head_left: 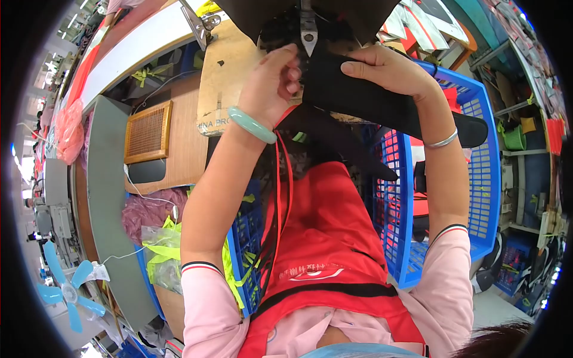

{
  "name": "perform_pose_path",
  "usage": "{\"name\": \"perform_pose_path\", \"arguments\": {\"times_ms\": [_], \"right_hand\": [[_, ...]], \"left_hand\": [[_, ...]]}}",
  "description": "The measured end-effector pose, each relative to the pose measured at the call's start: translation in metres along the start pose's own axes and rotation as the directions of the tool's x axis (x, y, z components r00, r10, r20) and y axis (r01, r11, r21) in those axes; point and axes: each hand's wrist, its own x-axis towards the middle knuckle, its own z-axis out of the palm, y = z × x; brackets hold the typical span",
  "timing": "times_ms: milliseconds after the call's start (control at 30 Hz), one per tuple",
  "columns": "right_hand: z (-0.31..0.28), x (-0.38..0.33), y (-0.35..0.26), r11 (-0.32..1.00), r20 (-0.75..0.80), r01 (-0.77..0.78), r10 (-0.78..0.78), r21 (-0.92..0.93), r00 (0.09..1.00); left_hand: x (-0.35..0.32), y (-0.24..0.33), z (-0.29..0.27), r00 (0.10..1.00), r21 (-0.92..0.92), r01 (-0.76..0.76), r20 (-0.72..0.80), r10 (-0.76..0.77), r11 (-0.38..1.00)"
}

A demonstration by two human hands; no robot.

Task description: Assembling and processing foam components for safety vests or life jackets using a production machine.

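Observation:
A black fabric panel [358, 89] with a rounded end lies under my right hand [391, 73], its thumb on top and its fingers out of sight below the edge. My left hand [271, 83], slightly blurred, is at the panel's left edge with curled fingers; whatever they pinch is hidden. Straight ahead, between my hands, a pointed metal part [308, 40] hangs from a dark machine head [256, 15]. Below my left hand, thin red-and-black strips [285, 173] trail down over my red apron [328, 221]. A narrow black piece [346, 140] hangs beneath the panel.
At right, a blue plastic basket [486, 173] holds red and black pieces. A worn wooden machine table [224, 71] lies left of the machine. Further left are a framed woven mat [149, 132], a plastic bag with yellow-green strips [161, 250] and a blue fan [70, 292].

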Motion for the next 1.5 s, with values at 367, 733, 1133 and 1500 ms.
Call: {"name": "perform_pose_path", "arguments": {"times_ms": [367,733,1133,1500], "right_hand": [[0.017,-0.039,-0.005,0.996,-0.1,0.082,-0.079,0.032,0.992],[0.021,-0.088,-0.052,0.989,0.078,0.144,-0.141,-0.024,0.987],[0.095,-0.105,-0.049,0.907,-0.053,-0.012,0.038,0.421,0.998],[0.024,-0.098,-0.078,0.968,0.064,0.241,-0.236,-0.068,0.97]], "left_hand": [[-0.066,-0.018,-0.052,0.935,0.87,-0.334,0.355,0.008,0.363],[-0.098,-0.032,-0.027,0.843,0.845,-0.528,0.511,0.167,0.081],[-0.136,-0.012,-0.016,0.884,0.892,-0.453,0.451,0.126,-0.013],[-0.098,0.017,-0.013,0.71,0.84,-0.18,0.471,-0.524,0.512]]}}
